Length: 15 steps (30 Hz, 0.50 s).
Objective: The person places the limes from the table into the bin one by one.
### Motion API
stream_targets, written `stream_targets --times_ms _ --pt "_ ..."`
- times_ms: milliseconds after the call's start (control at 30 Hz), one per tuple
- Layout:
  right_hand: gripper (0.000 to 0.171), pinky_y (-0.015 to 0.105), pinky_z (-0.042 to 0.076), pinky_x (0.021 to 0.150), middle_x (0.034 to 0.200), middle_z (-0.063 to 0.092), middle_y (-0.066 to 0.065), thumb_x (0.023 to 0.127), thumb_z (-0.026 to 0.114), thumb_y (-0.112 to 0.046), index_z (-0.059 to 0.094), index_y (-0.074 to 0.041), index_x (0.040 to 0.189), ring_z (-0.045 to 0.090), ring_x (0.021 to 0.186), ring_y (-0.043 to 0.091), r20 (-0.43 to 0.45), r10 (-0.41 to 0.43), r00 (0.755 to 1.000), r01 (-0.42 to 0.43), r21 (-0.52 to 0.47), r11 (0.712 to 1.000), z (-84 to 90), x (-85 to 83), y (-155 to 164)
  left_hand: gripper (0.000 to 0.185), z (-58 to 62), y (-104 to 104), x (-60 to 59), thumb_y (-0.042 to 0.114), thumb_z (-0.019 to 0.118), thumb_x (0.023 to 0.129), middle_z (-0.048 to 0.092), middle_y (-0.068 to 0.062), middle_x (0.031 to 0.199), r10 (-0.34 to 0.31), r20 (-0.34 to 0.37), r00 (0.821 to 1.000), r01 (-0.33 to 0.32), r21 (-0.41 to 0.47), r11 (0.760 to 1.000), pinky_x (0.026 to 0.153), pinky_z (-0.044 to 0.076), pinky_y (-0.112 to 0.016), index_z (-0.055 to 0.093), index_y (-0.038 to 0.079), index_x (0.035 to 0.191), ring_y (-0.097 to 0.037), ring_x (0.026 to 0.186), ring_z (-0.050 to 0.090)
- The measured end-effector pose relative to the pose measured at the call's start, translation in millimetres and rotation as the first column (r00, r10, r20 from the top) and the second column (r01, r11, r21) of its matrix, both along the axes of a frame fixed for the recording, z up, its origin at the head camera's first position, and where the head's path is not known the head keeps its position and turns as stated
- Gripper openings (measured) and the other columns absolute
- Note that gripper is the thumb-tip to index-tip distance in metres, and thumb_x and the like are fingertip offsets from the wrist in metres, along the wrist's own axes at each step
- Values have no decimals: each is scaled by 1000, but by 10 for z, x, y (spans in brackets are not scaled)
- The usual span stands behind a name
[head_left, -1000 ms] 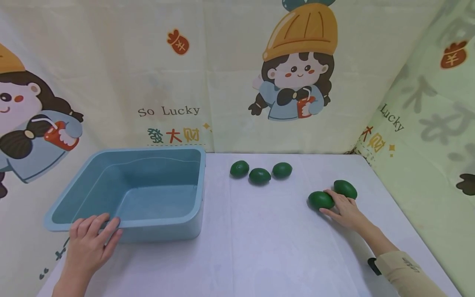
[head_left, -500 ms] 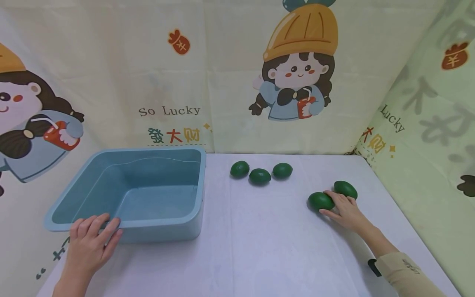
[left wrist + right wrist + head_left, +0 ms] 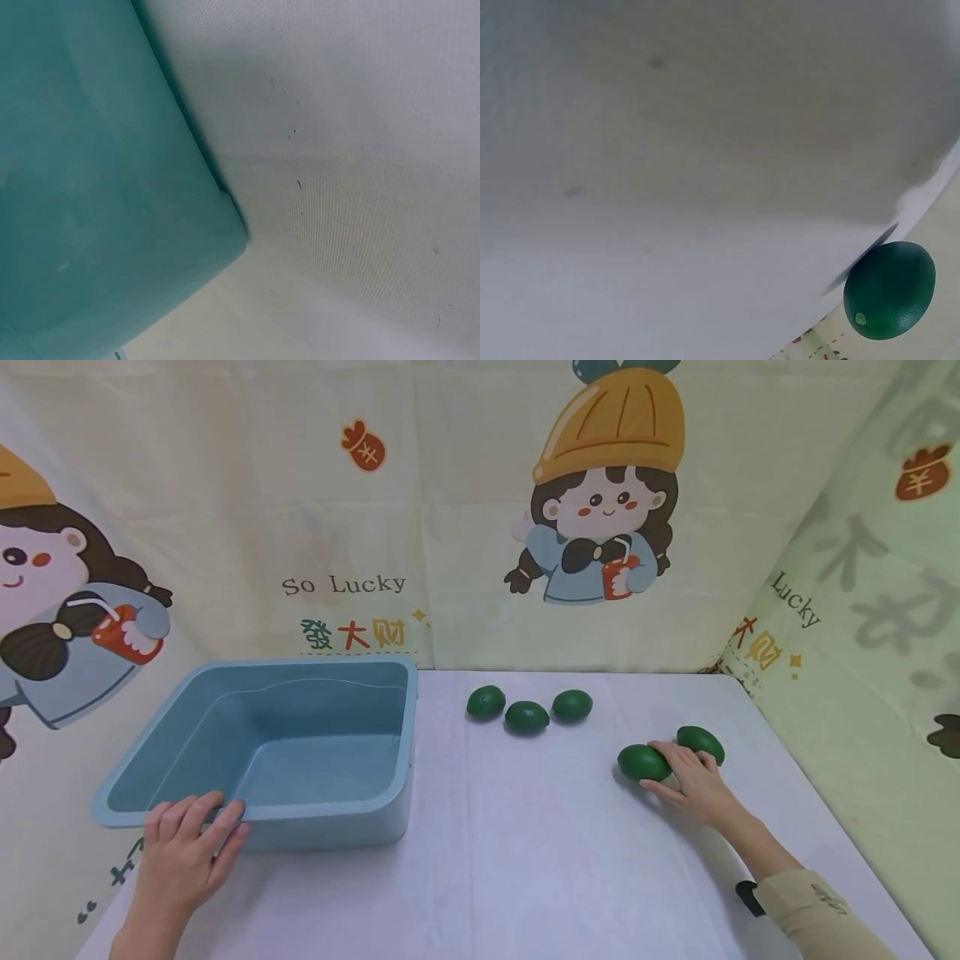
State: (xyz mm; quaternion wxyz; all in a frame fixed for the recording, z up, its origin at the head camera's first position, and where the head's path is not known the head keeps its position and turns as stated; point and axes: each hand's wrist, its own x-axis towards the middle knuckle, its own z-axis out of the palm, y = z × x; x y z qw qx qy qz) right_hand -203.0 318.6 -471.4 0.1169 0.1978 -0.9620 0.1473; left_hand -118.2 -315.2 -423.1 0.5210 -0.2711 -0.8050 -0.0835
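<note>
A light blue plastic tub [image 3: 330, 828] stands at the left in the head view. My left hand [image 3: 178, 852] grips its near rim, fingers hooked over the top and thumb outside. Farther right, my right hand [image 3: 693, 785] holds a dark green lime [image 3: 643, 763] between thumb and fingers, low over the white table. Another lime [image 3: 701, 743] lies right behind that hand, partly covered by its fingers. The right wrist view catches one lime [image 3: 889, 290] at its lower right, no fingers showing. In the left wrist view the tub's wall [image 3: 112, 187] fills the left side.
Three limes lie in a loose group near the table's back edge: a left one [image 3: 486, 702], a middle one [image 3: 527, 717] and a right one [image 3: 572, 706]. A printed cloth [image 3: 465, 527] hangs behind and along the right side of the white table [image 3: 555, 860].
My right hand has shifted slightly left with the lime in its grip. The left hand stays on the tub's rim, and the other limes lie where they were.
</note>
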Motion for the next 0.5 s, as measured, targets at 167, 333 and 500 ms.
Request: stream_targets --times_ms 167,333,500 --pt "63 54 23 87 122 48 19 80 67 -39 43 -2 126 43 111 38 -27 9 1000 -9 -2 1000 47 -30 -36 43 -1 8 6 40 34 97 48 -21 86 0 -12 1000 0 -1 1000 69 21 -50 54 4 85 -38 80 37" --pt "63 53 23 87 122 47 20 81 66 -39 42 -2 126 43 111 39 -38 11 999 -11 -16 1000 91 -57 -59 42 17 31 -10 39 35 97 48 -21 84 -18 -48 999 18 9 1000 68 22 -50 54 4 83 -38 78 37" --pt "62 52 23 86 122 48 19 80 67 -37 42 -2 125 44 110 39 -67 13 998 -14 -24 1000 121 -102 -86 42 21 39 -11 39 35 97 48 -21 84 -21 -55 998 22 13 1000 67 21 -50 54 4 83 -38 77 37"
